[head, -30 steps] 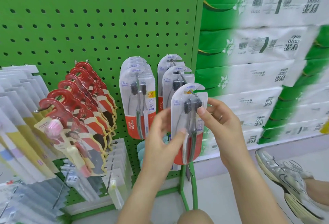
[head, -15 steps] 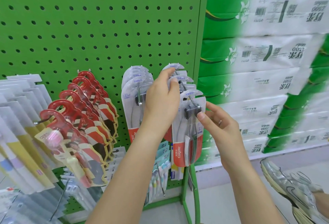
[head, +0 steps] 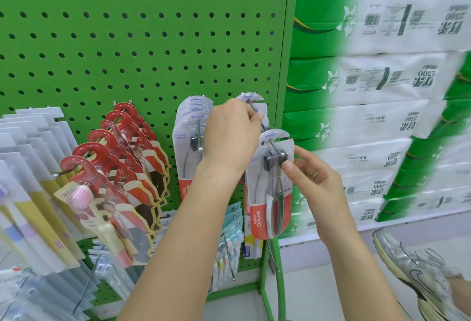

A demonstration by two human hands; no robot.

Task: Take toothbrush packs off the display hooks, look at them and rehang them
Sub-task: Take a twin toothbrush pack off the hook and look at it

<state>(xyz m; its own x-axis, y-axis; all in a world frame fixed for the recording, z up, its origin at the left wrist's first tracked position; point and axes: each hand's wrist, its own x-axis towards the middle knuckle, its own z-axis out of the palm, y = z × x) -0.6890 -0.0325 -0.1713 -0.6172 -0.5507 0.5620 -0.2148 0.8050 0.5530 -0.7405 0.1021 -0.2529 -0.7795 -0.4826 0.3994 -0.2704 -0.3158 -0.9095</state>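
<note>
the front toothbrush pack (head: 271,183) hangs near the tip of a metal hook (head: 265,129) at about 3 o'clock from the frame's centre; its red lower band reads "colgate" in white. the right hand (head: 309,179) pinches the pack's right edge beside the dark brush heads, thumb on the front, fingers behind and hidden. the left hand (head: 230,137) reaches up at 12 o'clock of that pack, fingers curled at the hook and the packs behind; what exactly they clamp cannot be told, as the hand covers it. a second row of packs (head: 190,142) at 9 o'clock of the left hand shows part of "colgate", cut off by the forearm. the tissue bales (head: 369,86) at 3 o'clock carry upside-down print with "2500" and barcodes. red-topped packs (head: 107,167) hang at 9 o'clock on the green pegboard (head: 127,27), their small print blurred.
</note>
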